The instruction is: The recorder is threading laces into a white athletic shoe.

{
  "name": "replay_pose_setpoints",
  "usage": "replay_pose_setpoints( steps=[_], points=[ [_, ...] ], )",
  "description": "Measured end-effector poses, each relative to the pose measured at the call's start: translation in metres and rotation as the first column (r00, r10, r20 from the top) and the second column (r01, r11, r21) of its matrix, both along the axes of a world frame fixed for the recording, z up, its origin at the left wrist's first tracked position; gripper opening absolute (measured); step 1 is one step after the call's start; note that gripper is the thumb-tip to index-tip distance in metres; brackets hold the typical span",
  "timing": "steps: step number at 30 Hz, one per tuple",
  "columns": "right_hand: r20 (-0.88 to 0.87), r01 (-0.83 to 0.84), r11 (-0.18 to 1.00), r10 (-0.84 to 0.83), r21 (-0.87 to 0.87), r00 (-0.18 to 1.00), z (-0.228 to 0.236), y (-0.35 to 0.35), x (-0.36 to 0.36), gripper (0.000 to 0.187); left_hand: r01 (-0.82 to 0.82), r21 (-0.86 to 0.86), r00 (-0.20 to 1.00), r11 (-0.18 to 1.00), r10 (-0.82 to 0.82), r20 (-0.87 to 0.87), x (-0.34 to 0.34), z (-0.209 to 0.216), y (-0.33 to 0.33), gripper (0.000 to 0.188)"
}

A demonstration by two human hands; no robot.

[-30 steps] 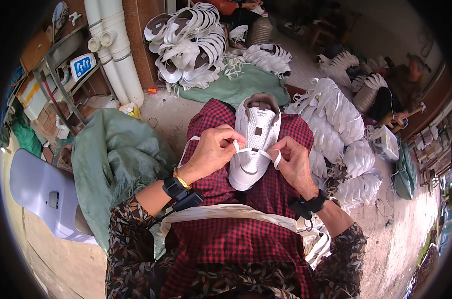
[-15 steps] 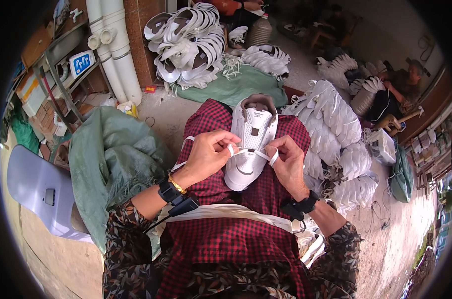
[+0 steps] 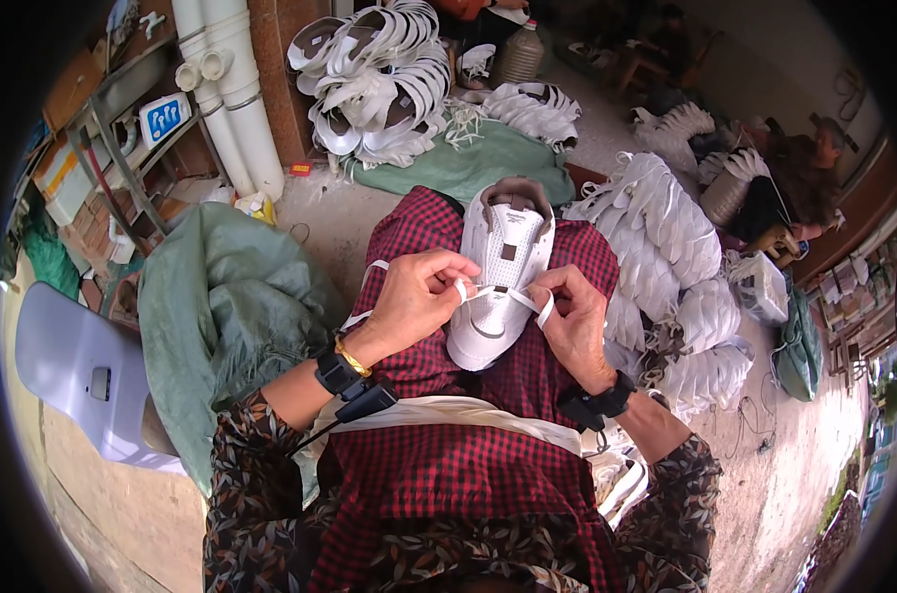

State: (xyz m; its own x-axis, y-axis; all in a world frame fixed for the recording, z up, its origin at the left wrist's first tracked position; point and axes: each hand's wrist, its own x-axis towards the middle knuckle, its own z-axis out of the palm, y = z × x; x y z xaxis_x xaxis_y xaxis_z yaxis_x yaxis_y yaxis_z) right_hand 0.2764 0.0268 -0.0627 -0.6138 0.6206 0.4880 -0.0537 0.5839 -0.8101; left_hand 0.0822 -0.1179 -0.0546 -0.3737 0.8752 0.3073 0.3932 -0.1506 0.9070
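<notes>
To the left of our left hand [image 3: 409,301] we see a green sack [image 3: 233,287], a lilac chair [image 3: 68,346] and, farther forward, white pipes [image 3: 239,89].

Shoe [image 3: 498,314] lying on the lap [image 3: 399,232], toe toward the body, between left fingers [image 3: 448,262] and right fingers [image 3: 567,281]; lace [image 3: 521,296] across its forepart. Left: sack [image 3: 236,287] on the floor [image 3: 784,465], chair [image 3: 78,361] farther left; beyond, pipes [image 3: 236,119] with rack [image 3: 152,212] to their left. Ahead: cloth [image 3: 458,176] bearing shoe uppers [image 3: 530,111], bottle [image 3: 520,54] behind. Right: bundled uppers [image 3: 656,217], bag [image 3: 796,346] farther right.
</notes>
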Motion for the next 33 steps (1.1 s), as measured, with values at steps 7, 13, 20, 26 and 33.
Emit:
replay_pose_setpoints(
  steps=[7,13,20,26,33],
  points=[
    [0.157,-0.009,0.992,-0.011,0.128,0.988,0.012,-0.007,0.001,0.012,0.007,0.063,0.998,0.998,-0.011,0.058,-0.003,-0.008,-0.005,0.016],
    [0.188,-0.053,0.886,-0.039,0.461,0.981,0.027,-0.008,-0.017,0.017,0.045,0.057,0.99,0.997,-0.052,0.128,-0.001,-0.006,0.001,0.021],
    [0.272,-0.172,0.984,0.18,-0.055,0.945,0.018,0.004,-0.034,0.013,-0.102,0.089,0.993,0.991,0.096,0.075,-0.004,-0.004,-0.018,0.02],
    [0.244,-0.144,0.947,0.218,-0.287,0.945,-0.001,0.048,-0.001,0.016,-0.142,0.337,0.983,0.931,0.172,-0.062,0.016,-0.016,0.029,0.025],
    [0.498,-0.356,0.886,0.174,0.298,0.85,0.071,-0.006,-0.02,0.022,-0.09,0.303,0.883,0.949,0.216,-0.416,-0.001,-0.008,0.057,0.025]
  ],
)
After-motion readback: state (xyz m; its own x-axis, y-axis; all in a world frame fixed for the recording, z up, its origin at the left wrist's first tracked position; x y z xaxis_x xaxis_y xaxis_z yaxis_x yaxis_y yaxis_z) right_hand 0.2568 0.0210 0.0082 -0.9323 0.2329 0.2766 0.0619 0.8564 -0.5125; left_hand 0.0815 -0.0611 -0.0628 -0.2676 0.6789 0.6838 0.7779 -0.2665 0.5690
